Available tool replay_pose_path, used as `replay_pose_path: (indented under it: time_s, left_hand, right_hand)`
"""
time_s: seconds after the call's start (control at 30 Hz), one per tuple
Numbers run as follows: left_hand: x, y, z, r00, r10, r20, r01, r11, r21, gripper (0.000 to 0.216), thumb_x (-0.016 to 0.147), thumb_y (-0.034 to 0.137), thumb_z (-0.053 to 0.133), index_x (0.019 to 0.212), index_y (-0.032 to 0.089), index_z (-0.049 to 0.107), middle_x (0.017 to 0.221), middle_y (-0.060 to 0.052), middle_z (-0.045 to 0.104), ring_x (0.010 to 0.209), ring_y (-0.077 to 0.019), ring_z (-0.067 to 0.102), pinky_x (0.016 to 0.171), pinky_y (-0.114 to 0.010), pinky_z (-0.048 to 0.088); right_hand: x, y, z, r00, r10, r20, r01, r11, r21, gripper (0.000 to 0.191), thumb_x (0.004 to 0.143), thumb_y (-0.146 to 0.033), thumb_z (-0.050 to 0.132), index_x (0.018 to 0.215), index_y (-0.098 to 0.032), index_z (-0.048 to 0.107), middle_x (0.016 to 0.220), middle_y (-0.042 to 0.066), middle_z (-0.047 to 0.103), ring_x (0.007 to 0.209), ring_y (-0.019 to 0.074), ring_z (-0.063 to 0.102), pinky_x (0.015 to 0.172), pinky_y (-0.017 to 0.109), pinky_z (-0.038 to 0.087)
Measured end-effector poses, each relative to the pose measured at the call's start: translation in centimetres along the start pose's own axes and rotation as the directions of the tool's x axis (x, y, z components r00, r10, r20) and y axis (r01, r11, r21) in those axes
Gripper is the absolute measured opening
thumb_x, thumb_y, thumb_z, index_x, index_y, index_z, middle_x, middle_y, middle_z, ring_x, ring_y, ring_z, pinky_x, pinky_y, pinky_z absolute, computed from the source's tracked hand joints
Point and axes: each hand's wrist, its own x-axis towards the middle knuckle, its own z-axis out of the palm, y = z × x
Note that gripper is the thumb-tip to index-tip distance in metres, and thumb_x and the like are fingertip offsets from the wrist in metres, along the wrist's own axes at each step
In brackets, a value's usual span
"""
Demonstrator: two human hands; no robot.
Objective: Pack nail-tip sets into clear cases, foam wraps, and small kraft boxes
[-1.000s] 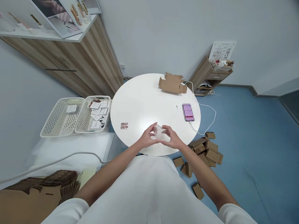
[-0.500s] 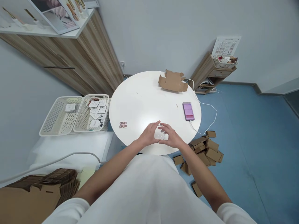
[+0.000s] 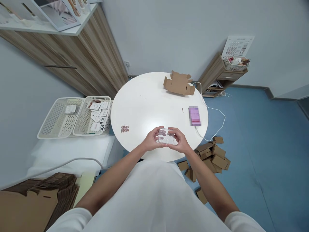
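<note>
Close to the near edge of the white oval table (image 3: 145,96), a clear plastic box (image 3: 166,138) is held between both hands. My left hand (image 3: 152,139) grips its left side, and my right hand (image 3: 180,140) grips its right side. Some fingers show through the transparent plastic. A set of small brownish press-on nails (image 3: 125,129) lies on the table to the left of my hands. An unfolded cardboard box (image 3: 179,84) lies at the far side. The contents of the clear box, if any, cannot be made out.
A phone with a purple blurred screen (image 3: 194,116) lies at right, with a white cable attached. Two white baskets (image 3: 75,116) stand left of the table, one holding cards. Small cardboard boxes (image 3: 212,154) are heaped on the floor at right; flattened cardboard (image 3: 26,209) is stacked lower left.
The clear box has turned so that its broad face shows more fully between my hands. My fingers have shifted to its two sides. The camera view has moved slightly.
</note>
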Motion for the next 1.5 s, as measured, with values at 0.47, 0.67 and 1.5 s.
replay_pose_path:
  time_s: [0.47,0.67,1.5]
  left_hand:
    - [0.3,-1.4,2.5,1.000,0.019,-0.016,-0.021,0.990,-0.140,0.077,0.054,0.022,0.077,0.123,0.023,0.041,0.116,-0.011,0.049,0.105,-0.0239,0.051,0.082,-0.036,0.046]
    - [-0.1,-2.1,2.8,0.994,-0.079,-0.069,0.065,0.978,-0.197,0.089,0.059,0.021,0.074,0.133,0.029,0.026,0.118,-0.009,0.047,0.104,-0.0216,0.052,0.083,-0.038,0.046]
    - [-1.4,-11.7,1.8,0.795,-0.362,-0.487,0.352,0.929,-0.116,0.037,0.063,0.017,0.067,0.097,0.016,0.054,0.079,-0.001,0.056,0.065,-0.0098,0.058,0.070,-0.033,0.051]
  right_hand:
    - [-0.6,2.1,-0.4,0.991,0.043,-0.130,-0.029,0.994,0.110,0.052,0.058,-0.055,0.066,0.098,-0.023,0.053,0.114,0.012,0.051,0.109,0.0268,0.049,0.085,0.042,0.045]
    - [-0.1,2.5,-1.4,0.993,0.086,-0.077,-0.073,0.985,0.154,0.048,0.061,-0.048,0.067,0.100,-0.023,0.054,0.112,0.009,0.054,0.101,0.0229,0.053,0.084,0.038,0.045]
    - [0.4,10.5,1.5,0.789,0.594,-0.158,-0.585,0.805,0.102,0.049,0.075,-0.039,0.047,0.119,-0.017,0.047,0.090,0.004,0.058,0.080,0.0148,0.055,0.074,0.030,0.045]
